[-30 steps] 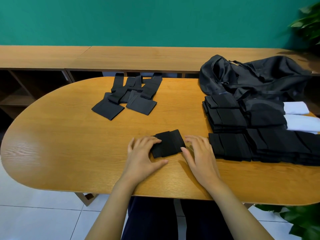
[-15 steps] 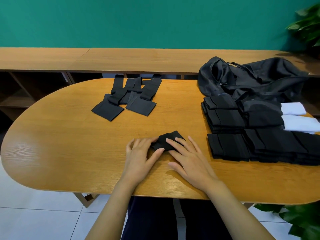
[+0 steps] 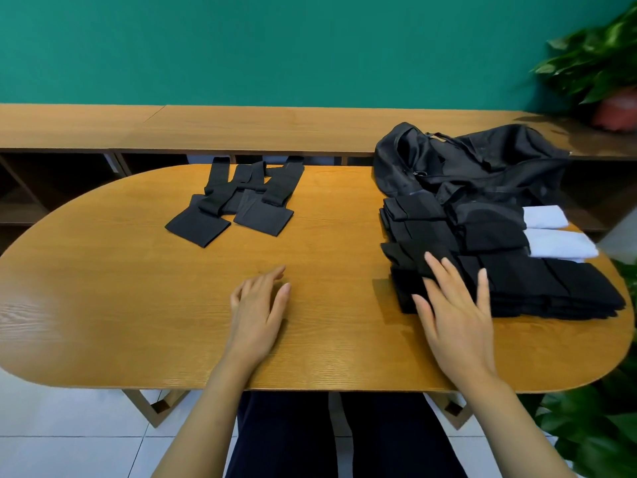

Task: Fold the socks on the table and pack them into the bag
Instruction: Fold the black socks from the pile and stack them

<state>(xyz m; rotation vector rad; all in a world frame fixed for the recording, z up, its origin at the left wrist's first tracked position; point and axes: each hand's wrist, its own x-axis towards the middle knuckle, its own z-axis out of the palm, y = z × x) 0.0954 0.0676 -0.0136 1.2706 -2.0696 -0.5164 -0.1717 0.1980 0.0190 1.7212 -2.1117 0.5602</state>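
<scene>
Head view, nearest first: what are the hands doing?

– The left hand (image 3: 258, 305) lies low over the bare wood of the oval table (image 3: 120, 305), fingers relaxed and holding nothing. Whether the palm touches the wood, I cannot tell. The right hand (image 3: 455, 315) is well apart from it, fingers straight and spread, with the fingertips (image 3: 436, 267) laid on a folded black sock (image 3: 406, 255).

Where does that sock sit?

– On the near left corner of the stack of folded black socks (image 3: 537, 288), which fills the right end of the table in rows. Two folded white socks (image 3: 558, 241) lie at the stack's far right side, touching the black ones.

And the bag?

– The black bag (image 3: 482, 163) lies slumped just behind the stack, at the far right edge of the table, its fabric crumpled. Its near edge meets the farthest row of socks.

Anything left unfolded?

– Yes, the unfolded black socks (image 3: 238, 201) lie overlapping each other at the far left of the table, well away from both hands, their far ends at the table's edge.

Beyond the table?

– A long wooden shelf unit (image 3: 241, 129) runs along a green wall (image 3: 275, 46), with a potted plant (image 3: 599, 70) on its right end.
</scene>
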